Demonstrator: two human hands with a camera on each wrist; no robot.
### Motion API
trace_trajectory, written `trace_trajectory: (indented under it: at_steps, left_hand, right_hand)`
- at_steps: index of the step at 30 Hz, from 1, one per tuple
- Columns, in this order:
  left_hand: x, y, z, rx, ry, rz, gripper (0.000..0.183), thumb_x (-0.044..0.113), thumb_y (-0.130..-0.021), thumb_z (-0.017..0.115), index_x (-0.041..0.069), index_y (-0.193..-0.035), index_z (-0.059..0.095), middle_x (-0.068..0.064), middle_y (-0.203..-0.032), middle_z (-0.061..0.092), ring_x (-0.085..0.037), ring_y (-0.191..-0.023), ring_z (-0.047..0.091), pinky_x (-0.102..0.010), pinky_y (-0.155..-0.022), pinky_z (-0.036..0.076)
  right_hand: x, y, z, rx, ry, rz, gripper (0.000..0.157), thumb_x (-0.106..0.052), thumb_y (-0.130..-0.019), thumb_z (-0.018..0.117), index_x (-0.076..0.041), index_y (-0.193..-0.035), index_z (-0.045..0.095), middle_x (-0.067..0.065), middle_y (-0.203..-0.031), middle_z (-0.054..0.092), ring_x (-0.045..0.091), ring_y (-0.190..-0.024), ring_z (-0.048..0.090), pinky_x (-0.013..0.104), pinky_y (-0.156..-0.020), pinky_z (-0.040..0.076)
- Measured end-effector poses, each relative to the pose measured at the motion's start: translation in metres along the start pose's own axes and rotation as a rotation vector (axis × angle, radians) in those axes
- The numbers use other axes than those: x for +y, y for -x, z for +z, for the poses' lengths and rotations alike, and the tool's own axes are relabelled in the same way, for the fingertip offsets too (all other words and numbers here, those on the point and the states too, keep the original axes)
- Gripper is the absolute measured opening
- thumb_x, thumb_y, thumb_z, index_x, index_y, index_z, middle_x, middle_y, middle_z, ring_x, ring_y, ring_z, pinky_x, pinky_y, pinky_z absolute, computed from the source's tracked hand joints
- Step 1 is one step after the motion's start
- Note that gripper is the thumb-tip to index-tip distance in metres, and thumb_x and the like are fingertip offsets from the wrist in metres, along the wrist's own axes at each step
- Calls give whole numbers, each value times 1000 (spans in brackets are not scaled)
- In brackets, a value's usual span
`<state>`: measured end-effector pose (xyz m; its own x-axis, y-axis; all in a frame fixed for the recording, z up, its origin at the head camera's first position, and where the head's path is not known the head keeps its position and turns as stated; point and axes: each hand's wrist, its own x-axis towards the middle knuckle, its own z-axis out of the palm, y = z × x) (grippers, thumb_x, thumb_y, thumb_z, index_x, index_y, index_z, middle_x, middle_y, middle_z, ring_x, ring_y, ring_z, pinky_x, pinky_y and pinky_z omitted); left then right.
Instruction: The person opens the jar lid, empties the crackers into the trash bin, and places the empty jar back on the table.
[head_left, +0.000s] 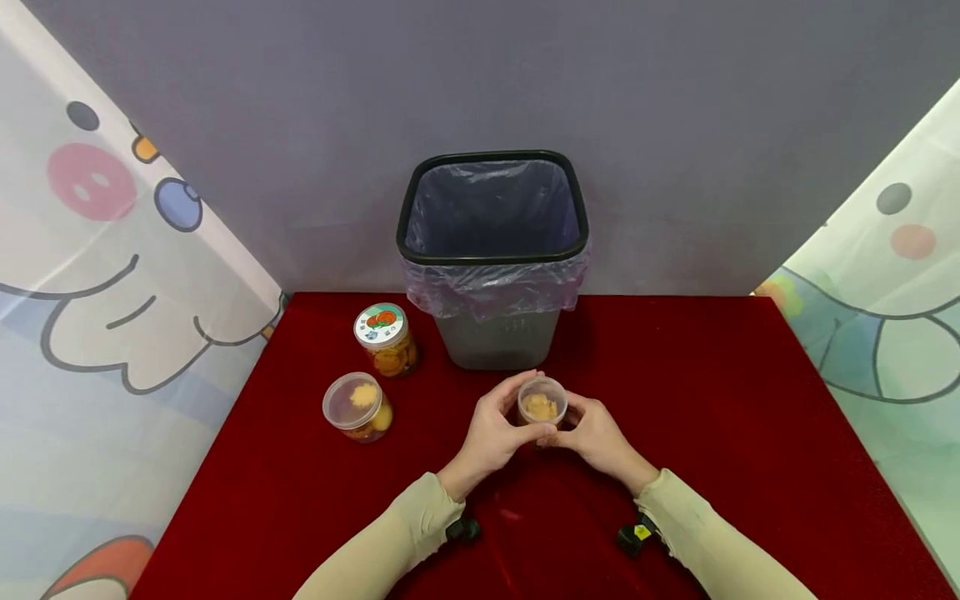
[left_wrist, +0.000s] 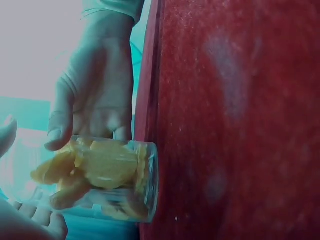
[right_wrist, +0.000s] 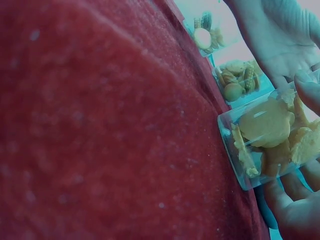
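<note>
In the head view a clear plastic jar of cookies (head_left: 542,402) stands upright between both hands, low over or on the red cloth. My left hand (head_left: 491,429) grips its left side, with the thumb along the near side. My right hand (head_left: 600,437) holds the right side, its thumb also at the front. Pale yellow cookies (left_wrist: 110,162) show through the jar's wall in the left wrist view. Whether a lid sits on this jar I cannot tell. Some fingers are hidden behind it.
A lidded cookie jar (head_left: 358,408) stands to the left on the red cloth (head_left: 720,417). Behind it is a jar with a printed lid (head_left: 382,325). A grey bin (head_left: 495,342) with a black rim and a plastic liner stands at the back, before a grey wall.
</note>
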<state>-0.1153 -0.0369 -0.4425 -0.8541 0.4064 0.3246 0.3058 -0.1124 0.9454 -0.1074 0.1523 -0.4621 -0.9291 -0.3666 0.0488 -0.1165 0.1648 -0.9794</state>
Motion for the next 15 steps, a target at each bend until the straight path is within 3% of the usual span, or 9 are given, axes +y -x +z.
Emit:
trace_trajectory:
  at_steps: [4, 10, 15]
  left_hand:
    - [-1, 0, -3, -37, 24, 14, 69, -4, -76, 73, 2, -137, 42, -15, -136, 48, -35, -124, 45, -54, -105, 27]
    - [-1, -9, -17, -192, 110, 29, 70, -10, -77, 69, -9, -138, 35, -28, -138, 40, -43, -127, 38, -59, -104, 23]
    - [-8, -21, -31, -312, 127, 10, 70, -12, -77, 68, -10, -138, 33, -30, -138, 39, -37, -129, 38, -55, -106, 25]
  right_hand:
    - [3, -1, 0, -3, -15, -1, 62, -16, -76, 78, -2, -131, 52, 10, -118, 61, 20, -98, 63, 34, -79, 53]
    - [3, -1, 0, 2, -24, -8, 62, -12, -75, 78, -2, -131, 52, 10, -123, 59, 19, -106, 60, 33, -84, 51]
    - [2, -2, 1, 11, -8, -4, 60, -6, -74, 78, -2, -129, 54, 9, -126, 57, 18, -112, 57, 33, -89, 48]
